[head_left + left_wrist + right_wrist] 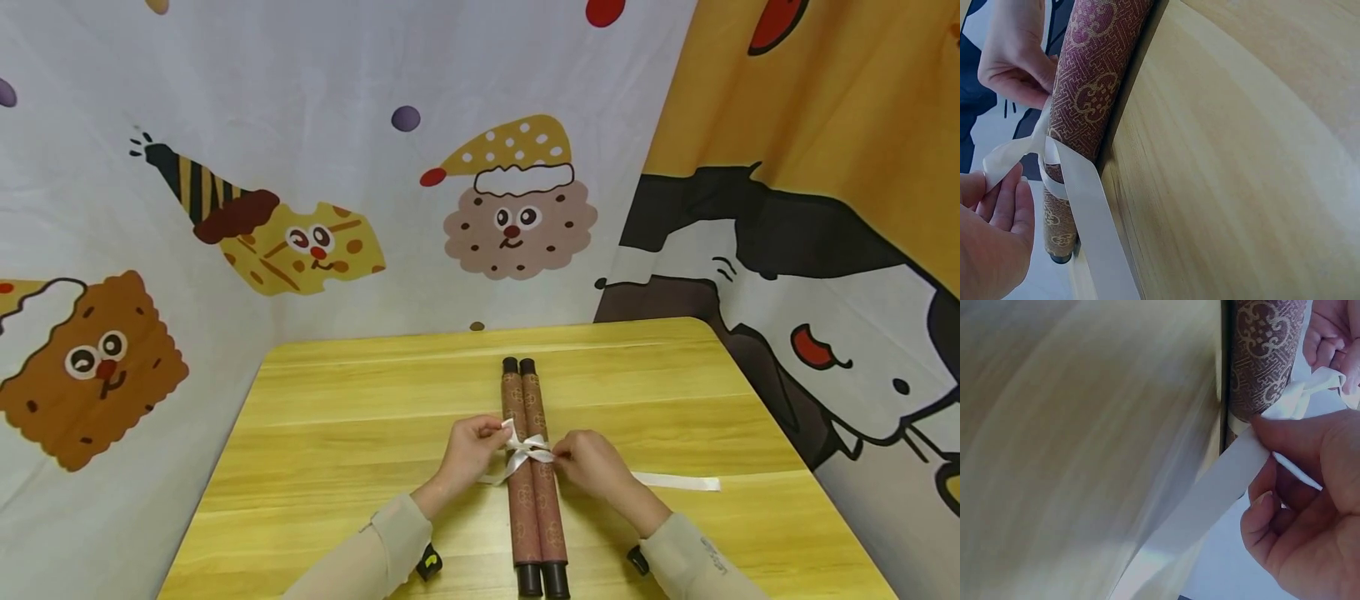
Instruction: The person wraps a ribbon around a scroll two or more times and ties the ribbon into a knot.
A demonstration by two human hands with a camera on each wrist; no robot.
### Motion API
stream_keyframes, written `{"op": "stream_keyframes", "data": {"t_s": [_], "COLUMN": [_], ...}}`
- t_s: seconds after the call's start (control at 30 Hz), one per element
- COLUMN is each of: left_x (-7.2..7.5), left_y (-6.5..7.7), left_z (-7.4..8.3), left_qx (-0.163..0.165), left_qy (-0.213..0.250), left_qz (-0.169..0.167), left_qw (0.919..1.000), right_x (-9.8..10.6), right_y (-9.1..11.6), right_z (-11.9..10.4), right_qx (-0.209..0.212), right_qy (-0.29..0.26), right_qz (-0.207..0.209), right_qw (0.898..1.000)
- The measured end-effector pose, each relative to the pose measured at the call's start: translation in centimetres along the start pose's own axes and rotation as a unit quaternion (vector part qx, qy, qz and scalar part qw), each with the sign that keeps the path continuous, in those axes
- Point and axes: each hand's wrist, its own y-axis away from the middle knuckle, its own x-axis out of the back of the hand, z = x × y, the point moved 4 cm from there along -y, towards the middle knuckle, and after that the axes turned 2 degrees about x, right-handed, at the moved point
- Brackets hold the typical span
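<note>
Two dark red brocade scrolls [534,517] with black end knobs lie side by side, running away from me. Around their middle passes a white ribbon [528,454], knotted on top with a bow-like loop. My left hand [468,452] pinches a ribbon loop between thumb and fingertips, left of the knot. On the other side, my right hand [596,467] pinches another part of the ribbon close to the knot. In the right wrist view, a long flat tail of ribbon [1204,494] runs from those fingers down along the table.
The scrolls rest on a yellow wood-grain table [337,417]. One ribbon end [678,482] lies flat on it at the right. Behind hangs a white curtain [337,83] with cartoon snacks, and an orange cartoon curtain [847,108] covers the right side.
</note>
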Motion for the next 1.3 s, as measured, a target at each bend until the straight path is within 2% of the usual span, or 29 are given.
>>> {"op": "stream_keyframes", "data": {"t_s": [0.3, 0.47, 0.53, 0.6, 0.77, 0.83, 0.97, 1.07, 1.17, 1.3], "left_x": [0.0, 0.0, 0.0, 0.0, 0.0, -0.1, -0.2, -0.3, -0.5, -1.1], "left_y": [0.1, 0.2, 0.3, 0.4, 0.4, 0.3, 0.4, 0.4, 0.4, 0.2], "left_z": [0.0, -0.1, -0.1, 0.0, -0.1, -0.2, -0.1, 0.0, 0.2, 0.4], "left_qx": [-0.002, -0.015, -0.02, -0.015, 0.001, 0.002, -0.007, -0.021, -0.045, -0.092], "left_qy": [-0.009, -0.02, -0.022, -0.023, -0.017, -0.014, -0.009, -0.028, -0.08, -0.169], "left_qz": [-0.005, -0.011, -0.012, -0.011, -0.01, -0.009, -0.012, -0.017, -0.014, -0.001], "left_qw": [0.9999, 0.9996, 0.9995, 0.9996, 0.9998, 0.9999, 0.9999, 0.9993, 0.9957, 0.9813], "right_x": [-0.4, -0.5, -0.6, -0.7, -1.0, -1.0, -1.2, -1.4, -1.5, -1.7], "right_y": [-0.4, -0.3, -0.2, -0.2, 0.1, 0.2, 0.3, 0.5, 0.6, 0.7], "right_z": [-0.2, -0.3, -0.2, -0.1, 0.1, 0.1, -0.1, -0.2, -0.2, -0.2], "right_qx": [-0.053, -0.089, -0.116, -0.15, -0.234, -0.246, -0.245, -0.244, -0.249, -0.261], "right_qy": [-0.035, -0.076, -0.106, -0.149, -0.241, -0.251, -0.254, -0.268, -0.29, -0.306], "right_qz": [0.06, 0.089, 0.095, 0.098, 0.114, 0.126, 0.146, 0.158, 0.163, 0.162], "right_qw": [0.996, 0.989, 0.983, 0.973, 0.935, 0.928, 0.924, 0.918, 0.91, 0.901]}}
